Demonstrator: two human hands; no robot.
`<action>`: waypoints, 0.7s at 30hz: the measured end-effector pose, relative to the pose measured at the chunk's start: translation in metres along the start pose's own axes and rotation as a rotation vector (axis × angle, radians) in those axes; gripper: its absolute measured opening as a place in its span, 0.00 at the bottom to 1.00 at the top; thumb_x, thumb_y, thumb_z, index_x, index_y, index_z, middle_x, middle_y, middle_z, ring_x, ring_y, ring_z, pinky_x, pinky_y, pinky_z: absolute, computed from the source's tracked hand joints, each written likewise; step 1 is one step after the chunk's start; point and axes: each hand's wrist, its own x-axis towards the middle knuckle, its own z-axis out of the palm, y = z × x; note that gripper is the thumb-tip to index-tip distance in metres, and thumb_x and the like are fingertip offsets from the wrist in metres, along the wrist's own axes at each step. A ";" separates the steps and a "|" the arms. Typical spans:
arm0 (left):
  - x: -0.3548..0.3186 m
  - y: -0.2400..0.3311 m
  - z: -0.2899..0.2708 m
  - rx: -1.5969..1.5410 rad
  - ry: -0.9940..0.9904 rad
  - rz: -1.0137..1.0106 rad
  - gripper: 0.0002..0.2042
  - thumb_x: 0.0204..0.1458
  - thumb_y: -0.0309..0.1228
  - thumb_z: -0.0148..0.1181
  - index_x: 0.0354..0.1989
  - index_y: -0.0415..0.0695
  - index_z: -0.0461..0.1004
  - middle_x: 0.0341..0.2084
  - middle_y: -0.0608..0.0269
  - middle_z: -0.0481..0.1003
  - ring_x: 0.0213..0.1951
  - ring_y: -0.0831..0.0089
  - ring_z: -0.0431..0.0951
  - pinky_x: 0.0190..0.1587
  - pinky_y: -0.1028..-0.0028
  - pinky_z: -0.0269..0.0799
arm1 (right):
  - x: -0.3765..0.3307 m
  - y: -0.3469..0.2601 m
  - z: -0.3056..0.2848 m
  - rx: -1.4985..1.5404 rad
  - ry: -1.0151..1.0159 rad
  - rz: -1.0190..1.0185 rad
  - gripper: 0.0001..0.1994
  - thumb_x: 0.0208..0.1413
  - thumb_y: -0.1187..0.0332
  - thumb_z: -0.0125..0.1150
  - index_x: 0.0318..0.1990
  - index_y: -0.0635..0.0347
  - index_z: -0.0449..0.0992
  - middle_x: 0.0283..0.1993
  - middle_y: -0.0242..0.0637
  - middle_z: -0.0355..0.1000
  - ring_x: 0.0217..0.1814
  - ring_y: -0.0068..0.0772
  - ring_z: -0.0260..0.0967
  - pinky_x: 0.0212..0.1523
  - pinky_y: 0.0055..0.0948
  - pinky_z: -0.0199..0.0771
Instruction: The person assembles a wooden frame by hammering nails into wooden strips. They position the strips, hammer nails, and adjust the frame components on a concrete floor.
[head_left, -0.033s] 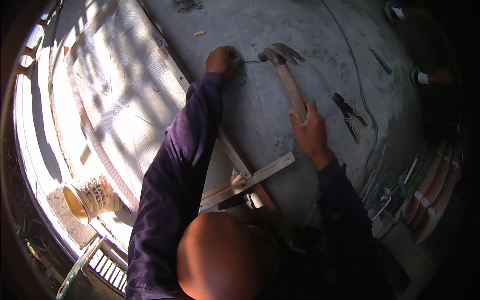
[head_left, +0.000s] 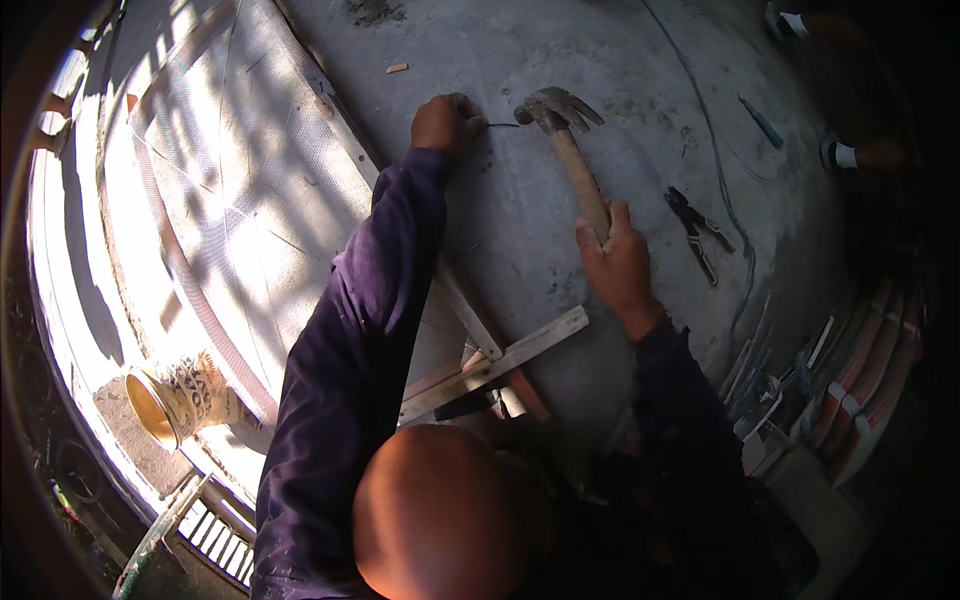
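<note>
Claw hammer of dark, scuffed metal with a straight tan wooden handle (head_left: 578, 175), in the head view, right of upper centre. Its curved, split claw points right and its blunt face left; whether the head touches the smooth grey concrete floor (head_left: 530, 240) cannot be told. A thin, straight dark metal rod (head_left: 503, 125) lies at upper centre, its right end close to the hammer's face. At left, a pale, finely woven mesh panel (head_left: 250, 235) is mottled by shadow; below centre, a flat, pale wooden slat (head_left: 540, 345) runs obliquely. At right lie slender black-and-pale pliers (head_left: 697, 235), their handles spread.

The right hand (head_left: 618, 270), right of centre, is wrapped closed around the lower handle, thumb laid along the wood, forearm rising from lower right. The left hand (head_left: 440, 125), at upper centre, has its fingers curled tightly, pinching the rod's left end; its arm, in a creased dark purple sleeve (head_left: 350, 320), reaches up from lower left.
</note>
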 end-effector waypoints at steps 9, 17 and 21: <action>0.002 0.004 0.002 0.078 0.031 0.030 0.12 0.51 0.37 0.68 0.36 0.41 0.82 0.35 0.51 0.82 0.40 0.54 0.83 0.46 0.62 0.76 | 0.002 -0.001 0.020 -0.095 0.103 -0.130 0.17 0.62 0.64 0.63 0.51 0.64 0.68 0.39 0.58 0.77 0.40 0.64 0.78 0.38 0.52 0.77; 0.001 0.006 0.002 0.062 0.037 0.014 0.12 0.51 0.36 0.67 0.38 0.41 0.82 0.36 0.49 0.82 0.41 0.53 0.83 0.47 0.62 0.76 | 0.011 -0.006 0.024 -0.182 0.042 -0.111 0.18 0.64 0.64 0.60 0.54 0.63 0.65 0.39 0.57 0.77 0.40 0.64 0.78 0.37 0.53 0.77; 0.002 0.009 0.003 0.078 0.027 -0.024 0.11 0.51 0.35 0.67 0.38 0.40 0.82 0.35 0.48 0.82 0.41 0.52 0.83 0.46 0.61 0.76 | 0.016 -0.011 0.021 -0.232 0.047 -0.148 0.16 0.64 0.65 0.60 0.54 0.62 0.66 0.37 0.57 0.77 0.39 0.64 0.78 0.36 0.52 0.76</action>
